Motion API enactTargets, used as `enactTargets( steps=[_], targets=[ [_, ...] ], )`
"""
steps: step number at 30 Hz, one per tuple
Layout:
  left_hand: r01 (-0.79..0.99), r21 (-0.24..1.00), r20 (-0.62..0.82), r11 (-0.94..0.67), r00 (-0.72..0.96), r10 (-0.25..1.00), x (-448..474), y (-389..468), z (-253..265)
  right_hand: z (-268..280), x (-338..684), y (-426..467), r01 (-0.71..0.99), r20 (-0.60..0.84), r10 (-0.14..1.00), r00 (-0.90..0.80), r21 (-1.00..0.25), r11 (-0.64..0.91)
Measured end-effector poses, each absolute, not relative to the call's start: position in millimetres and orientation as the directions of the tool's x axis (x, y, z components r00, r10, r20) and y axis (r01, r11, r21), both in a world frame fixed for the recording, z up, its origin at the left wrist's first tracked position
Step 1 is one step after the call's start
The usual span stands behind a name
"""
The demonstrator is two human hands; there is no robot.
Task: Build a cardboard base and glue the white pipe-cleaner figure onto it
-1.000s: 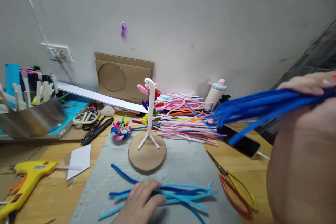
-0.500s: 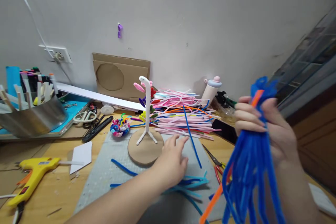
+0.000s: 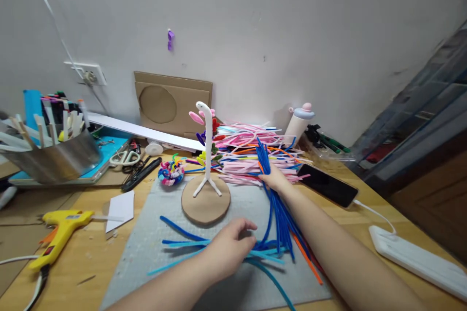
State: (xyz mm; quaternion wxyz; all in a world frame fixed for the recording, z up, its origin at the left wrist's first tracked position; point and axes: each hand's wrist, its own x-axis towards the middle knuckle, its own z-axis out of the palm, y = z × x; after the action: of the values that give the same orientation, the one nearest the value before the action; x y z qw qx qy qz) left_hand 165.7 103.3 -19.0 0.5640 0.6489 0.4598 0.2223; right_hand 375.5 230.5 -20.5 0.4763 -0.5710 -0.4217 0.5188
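My right hand (image 3: pixel 272 178) is closed round a bundle of blue pipe cleaners (image 3: pixel 280 221), with an orange one (image 3: pixel 308 260) among them. The bundle's upper end reaches the pile of pink and white pipe cleaners (image 3: pixel 248 167), while its loose ends hang over the grey cutting mat (image 3: pixel 142 262). Just above loose light and dark blue pipe cleaners (image 3: pixel 182 228), my left hand (image 3: pixel 231 248) has thumb and fingers apart and bent, holding nothing visible. Behind it, a white forked pipe-cleaner stem (image 3: pixel 207 150) stands on a round cardboard base (image 3: pixel 206 211).
At the left lie a yellow glue gun (image 3: pixel 63 228) and white paper (image 3: pixel 120 209). Scissors (image 3: pixel 124 158) and a metal pen holder (image 3: pixel 54 160) are further back. A phone (image 3: pixel 328 184), a white power strip (image 3: pixel 416 262) and a bottle (image 3: pixel 297 124) occupy the right side.
My right hand has carried the blue bundle from the raised right side down and left to the pile. My left hand has dropped slightly toward the loose blue pipe cleaners. The view has shifted slightly.
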Motion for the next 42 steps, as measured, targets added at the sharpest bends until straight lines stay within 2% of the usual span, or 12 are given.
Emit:
enactTargets(
  steps=[7, 10, 12, 14, 16, 18, 23, 29, 35, 39, 42],
  targets=[
    [0.327, 0.914, -0.028, -0.239, 0.639, 0.769, 131, 92, -23, 30, 419, 211, -0.369, -0.251, 0.967, 0.046, -0.904, -0.217],
    [0.344, 0.900, -0.020, -0.267, 0.644, 0.764, 130, 89, -24, 56, 421, 201, -0.529, -0.233, 0.972, -0.012, -0.824, -0.204],
    [0.341, 0.914, -0.052, -0.218, 0.633, 0.772, 132, 89, -23, 65, 411, 196, -0.605, -0.232, 0.970, -0.069, -0.764, -0.225],
    [0.275, 0.958, -0.104, -0.078, 0.589, 0.802, 137, 92, -19, 66, 396, 194, -0.658, -0.239, 0.961, -0.137, -0.704, -0.268],
    [0.114, 0.985, -0.170, 0.129, 0.509, 0.844, 146, 100, -14, 59, 378, 195, -0.690, -0.250, 0.945, -0.209, -0.647, -0.324],
    [-0.058, 0.957, -0.235, 0.284, 0.417, 0.878, 157, 110, -9, 47, 362, 197, -0.703, -0.267, 0.922, -0.280, -0.597, -0.386],
    [-0.140, 0.932, -0.272, 0.334, 0.341, 0.900, 179, 124, -4, 22, 333, 200, -0.720, -0.276, 0.878, -0.391, -0.503, -0.479],
    [-0.095, 0.987, -0.115, 0.133, 0.182, 0.977, 198, 131, -4, 5, 323, 186, -0.678, -0.295, 0.833, -0.468, -0.484, -0.553],
    [0.099, 0.991, 0.075, -0.093, 0.176, 0.982, 202, 146, -1, -12, 316, 186, -0.672, -0.333, 0.862, -0.381, -0.541, -0.506],
    [0.276, 0.939, 0.124, -0.208, 0.291, 0.949, 191, 145, 2, -17, 311, 181, -0.646, -0.352, 0.882, -0.314, -0.602, -0.470],
    [0.332, 0.902, 0.142, -0.274, 0.371, 0.918, 184, 139, 9, -18, 309, 179, -0.621, -0.340, 0.894, -0.293, -0.643, -0.448]
  ],
)
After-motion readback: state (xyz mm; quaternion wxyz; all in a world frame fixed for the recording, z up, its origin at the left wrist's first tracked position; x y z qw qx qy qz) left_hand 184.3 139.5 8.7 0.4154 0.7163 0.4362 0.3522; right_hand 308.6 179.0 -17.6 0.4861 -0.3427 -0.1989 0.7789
